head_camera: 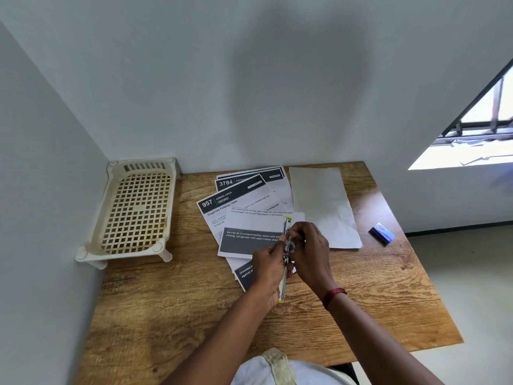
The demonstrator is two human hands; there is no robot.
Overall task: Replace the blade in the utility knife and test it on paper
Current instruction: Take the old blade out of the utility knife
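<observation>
I hold a slim utility knife [286, 230] with yellow ends upright over the papers at the table's middle. My left hand [268, 270] wraps its lower body. My right hand [308, 251] pinches the knife's middle, around the slider; the fingers hide that part. Printed sheets [244, 204] with dark headers lie fanned under my hands, and a blank white sheet [322, 201] lies to their right. A small blue blade box [382, 233] rests on the wood further right.
A cream plastic lattice rack [133, 209] stands at the wooden table's [172, 301] back left corner against the walls. The table's right edge drops to the floor. A window opening shows at the upper right.
</observation>
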